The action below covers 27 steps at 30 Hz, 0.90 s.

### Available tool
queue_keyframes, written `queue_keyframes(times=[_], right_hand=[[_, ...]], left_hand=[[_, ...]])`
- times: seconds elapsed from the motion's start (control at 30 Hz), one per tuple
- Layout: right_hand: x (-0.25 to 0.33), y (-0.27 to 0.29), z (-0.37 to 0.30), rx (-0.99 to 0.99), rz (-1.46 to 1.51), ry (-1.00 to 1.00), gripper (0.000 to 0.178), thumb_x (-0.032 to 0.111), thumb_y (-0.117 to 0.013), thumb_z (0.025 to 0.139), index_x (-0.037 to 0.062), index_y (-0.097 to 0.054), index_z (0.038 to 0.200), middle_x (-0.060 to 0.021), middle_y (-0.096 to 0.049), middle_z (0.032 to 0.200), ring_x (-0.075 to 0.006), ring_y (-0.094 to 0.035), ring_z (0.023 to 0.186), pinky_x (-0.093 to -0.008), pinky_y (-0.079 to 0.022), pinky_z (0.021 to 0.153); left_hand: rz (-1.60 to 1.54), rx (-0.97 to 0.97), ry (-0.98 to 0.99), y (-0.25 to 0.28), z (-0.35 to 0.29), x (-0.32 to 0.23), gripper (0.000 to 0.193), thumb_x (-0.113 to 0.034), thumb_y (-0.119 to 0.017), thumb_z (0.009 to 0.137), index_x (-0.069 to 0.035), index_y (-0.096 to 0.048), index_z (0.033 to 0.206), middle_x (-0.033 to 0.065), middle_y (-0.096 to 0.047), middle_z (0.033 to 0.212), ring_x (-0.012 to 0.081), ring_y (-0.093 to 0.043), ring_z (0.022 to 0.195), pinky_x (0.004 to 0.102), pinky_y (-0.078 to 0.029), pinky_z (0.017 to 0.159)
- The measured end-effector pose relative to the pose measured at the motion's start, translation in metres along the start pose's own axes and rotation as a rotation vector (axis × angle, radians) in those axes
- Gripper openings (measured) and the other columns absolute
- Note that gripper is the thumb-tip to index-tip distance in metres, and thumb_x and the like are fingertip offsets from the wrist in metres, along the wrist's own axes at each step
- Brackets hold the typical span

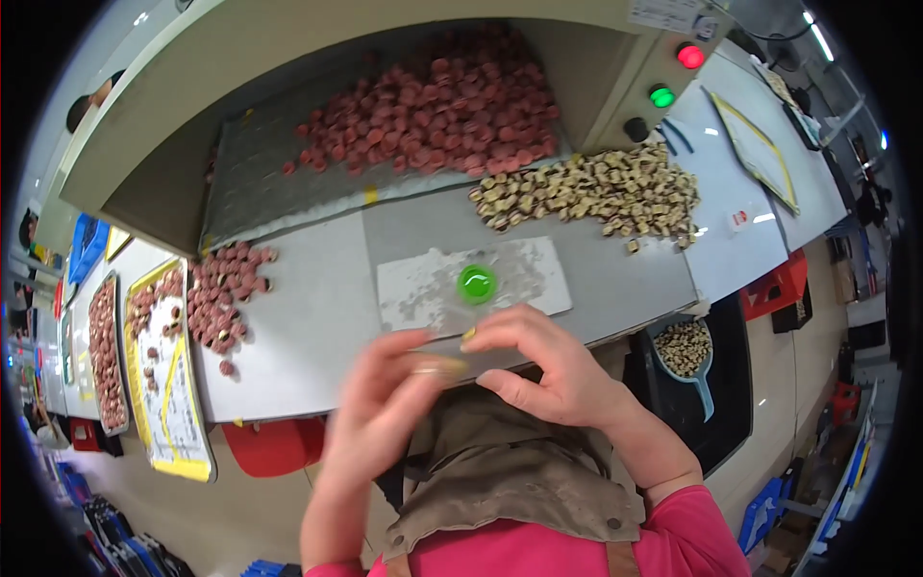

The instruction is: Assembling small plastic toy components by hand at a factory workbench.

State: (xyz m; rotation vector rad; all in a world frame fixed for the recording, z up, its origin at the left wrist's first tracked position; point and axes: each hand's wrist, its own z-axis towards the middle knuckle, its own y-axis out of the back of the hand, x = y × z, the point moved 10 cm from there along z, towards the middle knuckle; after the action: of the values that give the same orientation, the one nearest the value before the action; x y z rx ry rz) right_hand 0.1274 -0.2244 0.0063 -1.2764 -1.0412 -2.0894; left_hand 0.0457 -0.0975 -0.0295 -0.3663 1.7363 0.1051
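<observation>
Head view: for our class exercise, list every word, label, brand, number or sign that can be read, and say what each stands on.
No text here can be read.
White paper label, on the upper right of the beige machine housing: print too small and blurred.
Round sticker, beside that label: too small.
Small red-and-white label, on the right-hand white tabletop: too small.

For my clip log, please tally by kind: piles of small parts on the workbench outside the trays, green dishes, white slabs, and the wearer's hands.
Piles: 3 (red pile, cream pile, pinkish pile)
Green dish: 1
White slab: 1
Hands: 2 (left hand, right hand)
Total: 7
</observation>
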Motion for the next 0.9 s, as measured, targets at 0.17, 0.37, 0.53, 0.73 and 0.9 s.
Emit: queue_keyframes(times=[0.17,0.37,0.53,0.73,0.9], right_hand=[[-0.03,0.096,-0.015,-0.323,-0.359,-0.137,0.026,0.01,-0.061,0.083,0.003,-0.058,0.108,-0.0099,-0.057,0.104,-0.0225,-0.056,0.098,-0.0329,-0.045,0.085],[-0.054,0.149,-0.03,-0.467,-0.931,-0.081,0.025,0.005,-0.064,0.079,0.0049,-0.06,0.104,-0.0114,-0.058,0.101,-0.0285,-0.056,0.094,-0.0361,-0.045,0.083],[-0.054,0.142,-0.014,-0.441,-0.948,-0.021,0.021,0.002,-0.063,0.078,0.0041,-0.06,0.099,-0.0116,-0.058,0.098,-0.0311,-0.056,0.091,-0.0386,-0.044,0.083],[-0.052,0.125,-0.017,-0.29,-0.816,-0.185,0.019,0.0,-0.063,0.078,0.0032,-0.06,0.096,-0.0113,-0.056,0.092,-0.0279,-0.057,0.087,-0.0347,-0.047,0.073],[-0.039,0.092,-0.016,-0.197,-0.677,-0.181,0.02,-0.002,-0.062,0.079,0.0025,-0.06,0.098,-0.0118,-0.056,0.093,-0.026,-0.057,0.084,-0.0326,-0.048,0.07]], left_hand=[[0.731,-0.798,-0.37,0.239,-0.053,-0.057,0.021,-0.01,-0.054,0.091,-0.002,-0.057,0.11,0.0038,-0.057,0.098,0.0092,-0.051,0.085,0.0222,-0.04,0.068],[1.415,-0.953,-0.008,0.392,-0.09,-0.035,0.023,-0.006,-0.055,0.087,-0.002,-0.057,0.11,0.0101,-0.057,0.105,0.0192,-0.056,0.094,0.0302,-0.046,0.077],[1.611,-0.958,-0.488,0.274,-0.053,-0.088,0.033,0.003,-0.057,0.08,-0.002,-0.058,0.113,0.0156,-0.055,0.113,0.0292,-0.056,0.105,0.0359,-0.048,0.084],[1.036,-0.305,-0.688,0.073,0.094,-0.088,0.024,-0.006,-0.064,0.079,-0.004,-0.062,0.103,0.0123,-0.063,0.103,0.0276,-0.061,0.086,0.0359,-0.048,0.078],[1.004,-0.283,-0.681,0.016,0.162,-0.083,0.023,-0.013,-0.067,0.08,-0.003,-0.061,0.1,0.0142,-0.062,0.101,0.0265,-0.062,0.084,0.035,-0.049,0.073]])
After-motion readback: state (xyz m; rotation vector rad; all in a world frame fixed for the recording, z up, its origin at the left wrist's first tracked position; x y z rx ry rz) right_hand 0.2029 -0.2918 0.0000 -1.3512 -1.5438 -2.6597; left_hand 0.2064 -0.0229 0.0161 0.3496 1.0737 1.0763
